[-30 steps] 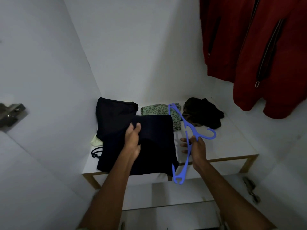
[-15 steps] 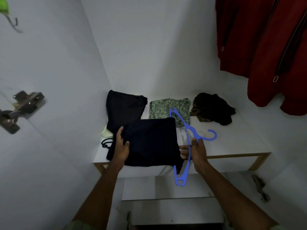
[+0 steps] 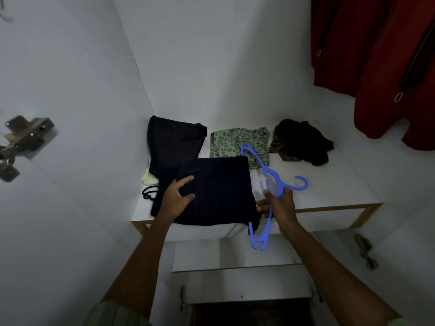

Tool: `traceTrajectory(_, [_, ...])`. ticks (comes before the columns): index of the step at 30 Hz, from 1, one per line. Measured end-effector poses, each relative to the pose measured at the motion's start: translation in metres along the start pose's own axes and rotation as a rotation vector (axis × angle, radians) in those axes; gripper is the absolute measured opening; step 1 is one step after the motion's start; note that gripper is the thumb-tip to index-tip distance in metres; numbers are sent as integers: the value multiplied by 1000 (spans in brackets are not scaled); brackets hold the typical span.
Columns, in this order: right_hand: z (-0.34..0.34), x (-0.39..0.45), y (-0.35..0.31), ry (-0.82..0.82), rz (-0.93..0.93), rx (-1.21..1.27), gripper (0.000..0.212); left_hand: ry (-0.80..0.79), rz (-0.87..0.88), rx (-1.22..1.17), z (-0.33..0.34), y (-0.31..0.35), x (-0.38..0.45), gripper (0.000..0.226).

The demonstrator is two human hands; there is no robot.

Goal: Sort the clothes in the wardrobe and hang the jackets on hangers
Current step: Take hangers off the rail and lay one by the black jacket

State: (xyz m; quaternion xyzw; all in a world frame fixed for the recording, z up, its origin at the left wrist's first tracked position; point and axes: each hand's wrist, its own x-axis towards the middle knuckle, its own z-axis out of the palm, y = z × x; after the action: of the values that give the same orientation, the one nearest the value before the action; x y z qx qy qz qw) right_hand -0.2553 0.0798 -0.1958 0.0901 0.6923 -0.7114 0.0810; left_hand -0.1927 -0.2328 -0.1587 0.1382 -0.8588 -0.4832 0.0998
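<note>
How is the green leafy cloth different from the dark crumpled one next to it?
The green patterned cloth is pale with a leaf print; the dark crumpled cloth is nearly black with brownish patches. The green patterned cloth is folded flat and fairly square, while the dark crumpled cloth lies bunched in a heap. The blue hanger, held in the right hand, reaches across the green one, not the dark one. Both lie at the back of the white shelf.

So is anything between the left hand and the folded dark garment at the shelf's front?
Nothing visible. The left hand already grips the folded dark garment at its left edge, fingers on top. The blue hanger sits in the right hand, off to the garment's right side.
</note>
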Motion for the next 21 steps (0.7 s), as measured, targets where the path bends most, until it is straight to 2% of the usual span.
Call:
traceTrajectory(6, [-1, -15, 5, 49, -20, 21, 32, 64, 153, 62, -2, -1, 0, 100])
traceTrajectory(9, [4, -19, 4, 36, -65, -8, 27, 62, 179, 191, -5, -19, 4, 105])
traceTrajectory(11, [5, -24, 4, 29, -93, -32, 26, 78, 92, 299, 0, -25, 2, 103])
traceTrajectory(14, [4, -29, 6, 18, -107, -65, 47, 281, -74, 593, 20, -6, -10, 102])
traceTrajectory(16, [4, -31, 12, 22, -98, -51, 67, 338, 22, 684, 35, 17, -15, 99])
traceTrajectory(19, [5, -35, 22, 79, -140, -108, 80, 127, 394, 686, 62, 39, -12, 75])
traceTrajectory(21, [6, -41, 23, 159, -180, -281, 82, -60, 507, 588, 81, 47, -7, 58])
